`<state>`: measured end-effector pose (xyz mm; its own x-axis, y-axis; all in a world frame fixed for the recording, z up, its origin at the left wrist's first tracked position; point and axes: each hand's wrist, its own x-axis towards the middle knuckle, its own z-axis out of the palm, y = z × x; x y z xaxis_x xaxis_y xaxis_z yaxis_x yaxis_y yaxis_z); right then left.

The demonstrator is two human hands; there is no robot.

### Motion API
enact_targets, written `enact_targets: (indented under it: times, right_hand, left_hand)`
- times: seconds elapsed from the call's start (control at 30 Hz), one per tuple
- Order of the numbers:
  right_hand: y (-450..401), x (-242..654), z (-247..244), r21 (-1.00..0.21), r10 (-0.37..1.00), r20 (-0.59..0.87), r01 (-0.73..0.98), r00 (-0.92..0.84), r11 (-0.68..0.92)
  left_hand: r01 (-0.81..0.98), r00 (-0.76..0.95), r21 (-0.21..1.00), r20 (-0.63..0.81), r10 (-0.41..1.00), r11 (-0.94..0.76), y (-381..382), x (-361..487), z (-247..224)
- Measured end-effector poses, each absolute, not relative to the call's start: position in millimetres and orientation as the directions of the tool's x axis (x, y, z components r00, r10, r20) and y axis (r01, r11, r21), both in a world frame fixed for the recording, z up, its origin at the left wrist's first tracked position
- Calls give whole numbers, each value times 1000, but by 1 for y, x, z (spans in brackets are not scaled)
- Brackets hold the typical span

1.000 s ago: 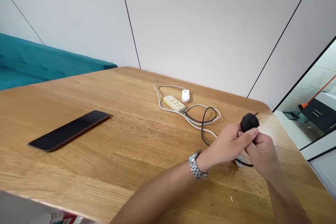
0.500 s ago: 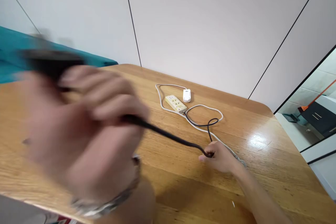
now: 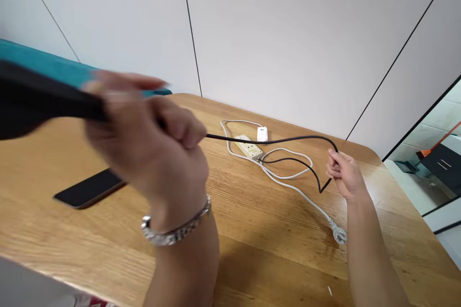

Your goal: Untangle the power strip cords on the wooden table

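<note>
One black cable leaves the power strip: left hand clamped on it left of the strip (black plug blurred), right hand clamped right. Apparent step: straightening; next move likely needs even tension.

Black cord in left hand, right hand

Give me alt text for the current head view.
A person's left hand and right hand hold a black cord above a wooden table. Beyond lies a cream power strip; a white plug lies by the right forearm, a dark device at left.
</note>
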<state>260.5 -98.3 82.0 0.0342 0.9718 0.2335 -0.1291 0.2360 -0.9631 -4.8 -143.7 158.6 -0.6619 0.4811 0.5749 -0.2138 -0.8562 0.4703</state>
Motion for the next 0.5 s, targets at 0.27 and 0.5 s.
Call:
enact_targets:
  times: [0.27, 0.5]
  right_hand:
    - [-142, 237, 115, -907, 934, 348, -223, 85, 358]
    - [-146, 210, 100, -780, 824, 565, 297, -45, 551]
  left_hand:
    - [-298, -42, 802, 531, 846, -518, -112, 54, 136]
    - [-256, 244, 902, 408, 880, -347, -118, 87, 125]
